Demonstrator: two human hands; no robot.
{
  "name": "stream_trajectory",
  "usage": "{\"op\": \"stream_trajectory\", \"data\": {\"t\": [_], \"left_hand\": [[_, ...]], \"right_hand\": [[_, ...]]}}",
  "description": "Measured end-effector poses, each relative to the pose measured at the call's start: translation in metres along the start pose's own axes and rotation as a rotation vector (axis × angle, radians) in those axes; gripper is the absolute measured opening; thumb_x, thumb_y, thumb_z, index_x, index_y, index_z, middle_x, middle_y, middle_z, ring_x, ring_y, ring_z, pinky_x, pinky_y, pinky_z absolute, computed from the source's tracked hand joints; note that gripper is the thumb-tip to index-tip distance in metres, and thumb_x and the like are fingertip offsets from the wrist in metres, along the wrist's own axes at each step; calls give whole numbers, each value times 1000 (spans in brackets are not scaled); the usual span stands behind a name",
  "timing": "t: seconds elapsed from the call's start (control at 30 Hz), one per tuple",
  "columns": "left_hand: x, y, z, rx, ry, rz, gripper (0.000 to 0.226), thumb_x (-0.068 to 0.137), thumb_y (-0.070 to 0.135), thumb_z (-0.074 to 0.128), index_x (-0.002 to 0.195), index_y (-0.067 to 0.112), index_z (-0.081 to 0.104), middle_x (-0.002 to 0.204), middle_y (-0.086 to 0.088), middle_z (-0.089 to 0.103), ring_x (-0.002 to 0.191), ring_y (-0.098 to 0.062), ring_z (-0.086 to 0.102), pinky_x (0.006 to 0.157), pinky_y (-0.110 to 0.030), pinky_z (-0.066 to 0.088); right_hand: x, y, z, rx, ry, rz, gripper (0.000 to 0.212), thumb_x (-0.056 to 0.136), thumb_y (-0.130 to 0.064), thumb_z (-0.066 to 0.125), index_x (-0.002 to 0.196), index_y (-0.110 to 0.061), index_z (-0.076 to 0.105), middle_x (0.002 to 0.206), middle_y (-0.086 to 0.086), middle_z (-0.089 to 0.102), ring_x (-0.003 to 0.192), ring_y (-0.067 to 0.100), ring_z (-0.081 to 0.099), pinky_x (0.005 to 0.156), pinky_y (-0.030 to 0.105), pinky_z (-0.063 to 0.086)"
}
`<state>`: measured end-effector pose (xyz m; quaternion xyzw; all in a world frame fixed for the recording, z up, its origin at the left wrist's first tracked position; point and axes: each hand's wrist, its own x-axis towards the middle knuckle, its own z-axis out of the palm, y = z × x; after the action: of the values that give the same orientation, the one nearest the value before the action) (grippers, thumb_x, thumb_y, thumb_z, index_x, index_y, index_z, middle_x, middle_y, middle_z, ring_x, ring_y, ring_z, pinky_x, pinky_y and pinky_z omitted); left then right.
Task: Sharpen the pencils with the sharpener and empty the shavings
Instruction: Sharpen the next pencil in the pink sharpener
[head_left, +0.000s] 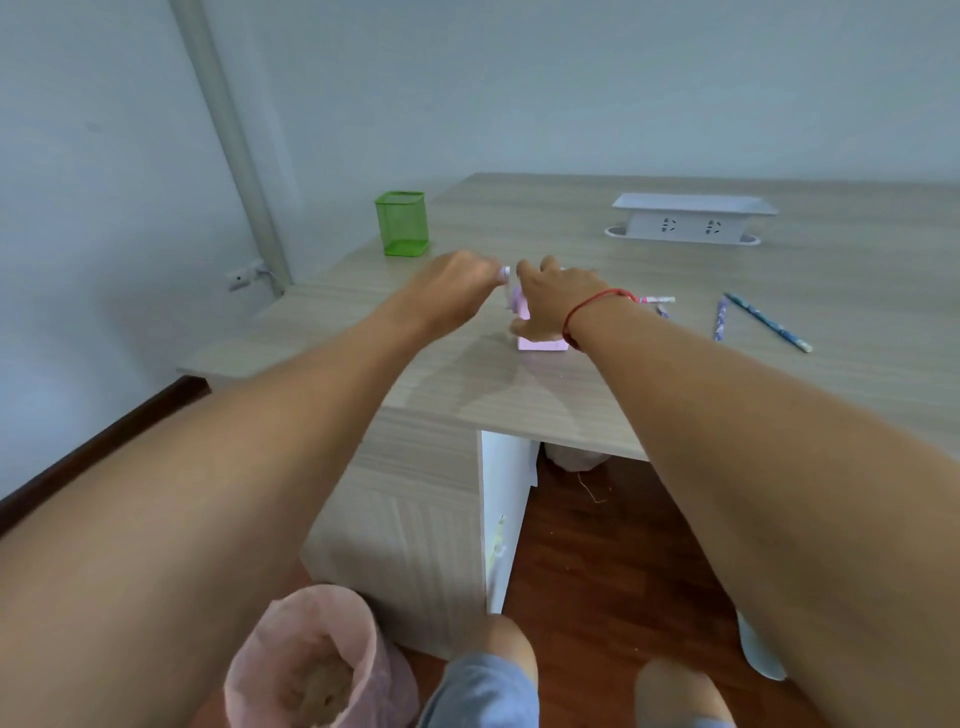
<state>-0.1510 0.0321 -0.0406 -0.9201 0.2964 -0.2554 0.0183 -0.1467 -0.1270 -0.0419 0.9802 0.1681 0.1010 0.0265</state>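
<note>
Right hand (553, 304) clamped around small pink plastic crank sharpener (540, 343) on pale wood-grain counter (519, 389). Left hand (449, 288) pinching white crank knob (504, 272) beside it. Patterned pencils (766, 322) lying to the right. Green mesh pencil cup (402, 223) behind, white socket block (691, 221) farther back. Pink-lined bin (311, 660) on floor.

A single head-worn wide-angle view looks forward and down from above the counter (597, 395), close over the person's outstretched forearms. It faces the room's corner, taking in the wall behind and the floor (613, 545) by the knees.
</note>
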Motion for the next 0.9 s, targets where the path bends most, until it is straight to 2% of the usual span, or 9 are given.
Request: {"op": "stream_trajectory", "data": {"t": [0.07, 0.13, 0.23, 0.3, 0.37, 0.47, 0.53, 0.73, 0.9], "left_hand": [[-16, 7, 1, -27, -49, 59, 13, 94, 6, 48, 94, 1, 60, 75, -25, 60, 67, -40, 58, 57, -42, 42], [-30, 20, 13, -4, -139, 21, 20, 95, 9, 46, 110, 5, 60, 87, -22, 63, 79, -38, 60, 66, -42, 43], [-32, 31, 39, -14, -277, -153, 21, 95, 13, 44, 105, 6, 62, 106, -19, 64, 99, -35, 61, 83, -40, 48], [-19, 24, 48, -8, -321, -158, 24, 95, 18, 44, 105, 7, 63, 112, -17, 63, 105, -35, 60, 87, -39, 49], [-5, 15, 46, 9, -351, -183, 28, 95, 23, 42, 108, 9, 63, 114, -16, 62, 106, -35, 59, 85, -36, 47], [17, -1, 41, 73, -302, -202, 21, 91, 14, 46, 100, 8, 64, 101, -18, 65, 92, -37, 61, 68, -35, 40], [22, -5, 36, 109, -269, -165, 20, 87, 3, 48, 94, 7, 66, 94, -17, 65, 87, -38, 62, 64, -37, 40], [11, -7, 43, 63, -166, -155, 19, 88, -1, 45, 91, 4, 62, 92, -18, 63, 84, -37, 60, 64, -40, 43], [21, -14, 23, 25, 49, -55, 18, 95, 8, 45, 88, -1, 59, 86, -25, 62, 81, -41, 61, 62, -47, 48]], "right_hand": [[0, -1, 0, 9, -12, 5, 60, 86, -43, 59, 134, -14, 36, 132, 13, 44, 117, 36, 56, 93, 41, 42], [-1, -1, -1, 0, -6, -14, 60, 87, -43, 59, 134, -13, 36, 132, 13, 43, 116, 37, 56, 93, 42, 42], [-3, 2, 2, 7, 3, -36, 62, 86, -42, 58, 136, -12, 35, 134, 14, 42, 116, 39, 54, 93, 44, 42], [-5, 4, 2, 11, 17, -49, 63, 86, -43, 57, 137, -13, 35, 135, 13, 42, 117, 39, 54, 93, 44, 42], [-8, 5, 1, 10, 33, -68, 62, 87, -44, 56, 137, -13, 36, 135, 13, 42, 117, 38, 54, 94, 44, 42], [-9, 7, 2, 18, 50, -73, 58, 86, -41, 55, 134, -15, 38, 134, 11, 44, 117, 37, 55, 94, 42, 42], [-9, 8, 2, 18, 41, -55, 58, 86, -42, 55, 134, -16, 38, 134, 11, 45, 117, 35, 55, 94, 42, 42], [-13, 5, 0, -31, 64, -72, 52, 87, -39, 54, 131, -17, 40, 132, 9, 46, 116, 32, 55, 92, 39, 42], [-10, 3, 0, -10, 56, -29, 54, 88, -39, 54, 134, -15, 38, 132, 10, 45, 118, 33, 55, 93, 39, 41]]}}
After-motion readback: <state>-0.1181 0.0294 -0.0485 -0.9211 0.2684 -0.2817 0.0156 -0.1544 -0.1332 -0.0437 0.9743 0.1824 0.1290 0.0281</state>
